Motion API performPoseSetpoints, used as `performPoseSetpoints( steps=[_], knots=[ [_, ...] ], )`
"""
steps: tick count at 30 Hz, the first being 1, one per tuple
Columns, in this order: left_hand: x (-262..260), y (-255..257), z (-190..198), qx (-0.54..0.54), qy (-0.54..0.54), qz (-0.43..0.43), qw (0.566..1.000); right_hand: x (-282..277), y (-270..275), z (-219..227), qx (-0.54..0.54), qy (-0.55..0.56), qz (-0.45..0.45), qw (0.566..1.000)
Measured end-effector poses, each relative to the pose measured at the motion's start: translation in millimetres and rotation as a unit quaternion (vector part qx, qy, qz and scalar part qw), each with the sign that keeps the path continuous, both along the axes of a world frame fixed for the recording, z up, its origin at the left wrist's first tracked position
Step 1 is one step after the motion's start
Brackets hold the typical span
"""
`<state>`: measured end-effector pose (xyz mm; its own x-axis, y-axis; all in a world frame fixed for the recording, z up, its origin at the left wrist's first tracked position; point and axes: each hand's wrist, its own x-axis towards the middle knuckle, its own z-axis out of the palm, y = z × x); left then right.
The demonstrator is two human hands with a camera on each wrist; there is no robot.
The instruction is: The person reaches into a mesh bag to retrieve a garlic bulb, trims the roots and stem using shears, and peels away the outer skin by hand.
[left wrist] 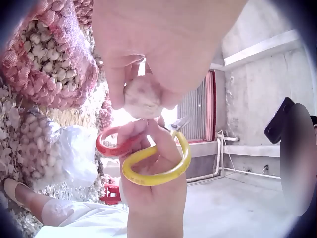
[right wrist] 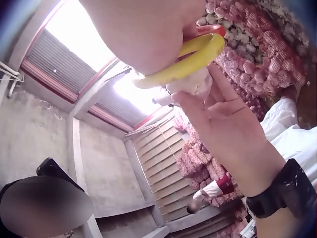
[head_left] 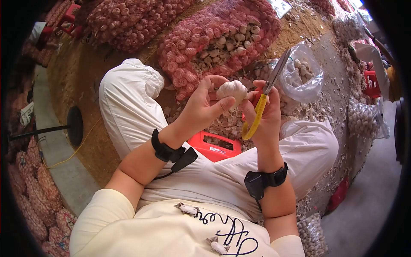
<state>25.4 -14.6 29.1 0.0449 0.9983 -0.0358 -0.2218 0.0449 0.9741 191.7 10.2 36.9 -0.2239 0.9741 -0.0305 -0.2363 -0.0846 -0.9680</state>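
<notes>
In the head view a whole white garlic bulb (head_left: 231, 92) is up over the lap, held between the fingers and thumb of my left hand (head_left: 201, 105). My right hand (head_left: 269, 118) holds scissors (head_left: 259, 110), their long blades pointing up and away. One handle loop is yellow, the other red, partly hidden by the fingers. The right thumb and fingertips meet the bulb's right side. From the left wrist, the bulb (left wrist: 142, 98) shows between both hands, with the yellow loop (left wrist: 157, 176) lying across the right palm. In the right wrist view that loop partly covers the bulb (right wrist: 197, 84).
A pink mesh sack (head_left: 184, 51) of garlic lies open ahead. To its right stands a clear plastic bag (head_left: 302, 79) with trimmed bulbs. A red plastic stool (head_left: 214, 147) sits between the legs. Garlic skins litter the floor, and a black round base (head_left: 75, 126) stands at left.
</notes>
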Motion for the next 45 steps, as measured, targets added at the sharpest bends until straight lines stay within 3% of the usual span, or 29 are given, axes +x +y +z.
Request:
performPoseSetpoints(
  steps=[3,5,8,12,14,20,30,33,35,38,41,45],
  knots=[
    [-6.9,1.7,4.3,-0.040,0.008,-0.029,0.999,2.8,1.2,2.8,-0.023,0.010,0.007,1.000],
    [-9.5,3.1,2.2,-0.084,-0.182,-0.042,0.979,2.9,5.9,-1.4,-0.012,-0.021,-0.042,0.999],
    [-10.6,3.6,6.8,-0.076,-0.192,-0.047,0.977,16.3,15.0,-6.2,-0.043,-0.035,-0.006,0.998],
    [-14.1,6.1,-0.3,-0.072,-0.152,-0.043,0.985,11.0,11.5,3.6,-0.016,-0.069,-0.034,0.997],
    [-12.5,5.1,1.3,-0.047,-0.069,-0.032,0.996,10.7,8.4,10.9,-0.007,0.019,0.022,1.000],
    [-14.4,5.2,0.4,-0.028,-0.039,-0.064,0.997,10.1,5.8,14.3,-0.014,-0.001,0.090,0.996],
    [-10.8,4.0,-1.0,-0.035,-0.037,-0.069,0.996,7.2,2.9,1.2,0.052,-0.095,0.021,0.994],
    [-12.4,3.9,-7.4,-0.078,-0.084,-0.086,0.990,5.7,2.8,12.4,-0.013,-0.034,0.032,0.999],
    [-9.7,3.3,-6.9,-0.099,-0.220,-0.089,0.966,4.8,4.1,15.6,-0.051,0.007,0.024,0.998],
    [-15.0,4.5,6.7,-0.085,-0.286,-0.128,0.946,10.5,10.2,3.5,-0.061,0.014,0.013,0.998],
    [-13.2,6.3,0.2,-0.078,-0.242,-0.075,0.964,9.9,8.0,7.3,-0.004,-0.068,-0.012,0.998],
    [-9.5,5.9,-3.5,-0.076,-0.155,-0.035,0.984,9.7,3.5,11.0,-0.013,0.008,0.053,0.999]
  ],
)
